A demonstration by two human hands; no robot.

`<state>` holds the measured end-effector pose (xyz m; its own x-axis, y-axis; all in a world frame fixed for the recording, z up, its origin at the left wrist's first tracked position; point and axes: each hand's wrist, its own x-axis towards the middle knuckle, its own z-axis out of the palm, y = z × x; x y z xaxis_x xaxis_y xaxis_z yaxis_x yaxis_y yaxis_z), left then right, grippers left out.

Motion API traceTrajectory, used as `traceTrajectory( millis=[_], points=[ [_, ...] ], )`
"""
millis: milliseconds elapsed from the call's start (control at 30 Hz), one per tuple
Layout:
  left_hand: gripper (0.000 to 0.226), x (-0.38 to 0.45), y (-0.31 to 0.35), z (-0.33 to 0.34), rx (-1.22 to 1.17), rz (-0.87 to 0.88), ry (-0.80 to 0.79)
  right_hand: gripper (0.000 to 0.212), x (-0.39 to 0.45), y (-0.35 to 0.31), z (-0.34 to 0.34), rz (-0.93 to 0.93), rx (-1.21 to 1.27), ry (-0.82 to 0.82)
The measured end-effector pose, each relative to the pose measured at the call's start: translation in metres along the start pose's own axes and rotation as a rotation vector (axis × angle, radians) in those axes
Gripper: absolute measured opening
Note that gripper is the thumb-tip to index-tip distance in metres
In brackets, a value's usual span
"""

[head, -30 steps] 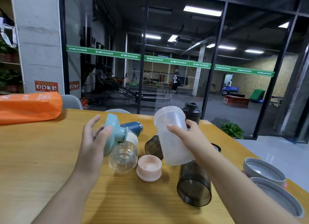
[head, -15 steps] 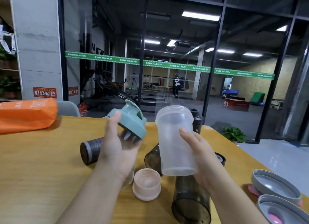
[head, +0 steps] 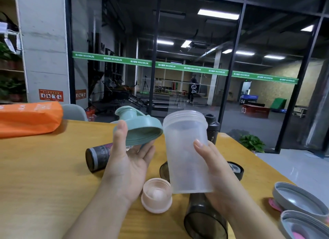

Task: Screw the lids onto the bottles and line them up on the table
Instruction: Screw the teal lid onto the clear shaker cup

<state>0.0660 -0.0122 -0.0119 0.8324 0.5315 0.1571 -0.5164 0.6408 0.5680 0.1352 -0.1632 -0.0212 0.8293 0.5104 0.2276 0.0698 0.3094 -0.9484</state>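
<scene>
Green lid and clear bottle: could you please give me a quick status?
Left hand holds green lid. Right hand holds clear bottle, open. Lid beside mouth, not on.

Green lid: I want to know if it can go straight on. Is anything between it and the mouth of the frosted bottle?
Nothing visible. The green lid in the left hand sits tilted just left of the frosted bottle, which the right hand holds upright; its mouth is open and uncovered.

Near-left of the wooden table (head: 35, 176) lies bare, plenty of room to pass. Centre's crowded: pink cap (head: 156, 196), dark bottle on its side (head: 98, 156), smoky tumbler (head: 204, 219) lying down, black bottle upright (head: 211, 128) at back. Grey lids (head: 299, 201) block right edge; orange bag (head: 30, 119) fills far-left corner.
</scene>
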Motion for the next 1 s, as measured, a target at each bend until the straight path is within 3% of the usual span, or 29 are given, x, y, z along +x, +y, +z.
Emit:
traceTrajectory(
  millis=[67, 300, 433, 667, 700, 867, 1000],
  points=[
    [0.078, 0.0, 0.001, -0.001, -0.028, -0.014, 0.01, 0.089, 0.0, 0.0, 0.001, -0.012, -0.032, -0.025],
    [0.083, -0.003, 0.003, 0.0, -0.001, -0.028, 0.033, 0.078, -0.007, -0.005, -0.003, -0.065, -0.162, -0.04],
    [0.066, -0.003, 0.001, -0.002, 0.037, 0.05, -0.046, 0.074, -0.013, -0.009, 0.004, -0.213, -0.277, -0.024],
    [0.025, -0.003, -0.009, -0.002, 0.079, 0.077, -0.11, 0.083, -0.016, -0.008, 0.006, -0.616, -0.7, 0.178],
    [0.027, -0.003, -0.011, -0.001, 0.091, 0.082, -0.114, 0.085, -0.014, -0.006, 0.004, -0.655, -0.773, 0.207],
    [0.079, -0.004, -0.017, -0.002, 0.108, 0.117, -0.174, 0.097, -0.002, 0.0, -0.005, -0.875, -1.146, 0.291],
    [0.08, -0.006, -0.021, -0.001, 0.211, 0.141, -0.195, 0.094, 0.0, 0.006, -0.006, -0.974, -1.319, 0.271]
  ],
)
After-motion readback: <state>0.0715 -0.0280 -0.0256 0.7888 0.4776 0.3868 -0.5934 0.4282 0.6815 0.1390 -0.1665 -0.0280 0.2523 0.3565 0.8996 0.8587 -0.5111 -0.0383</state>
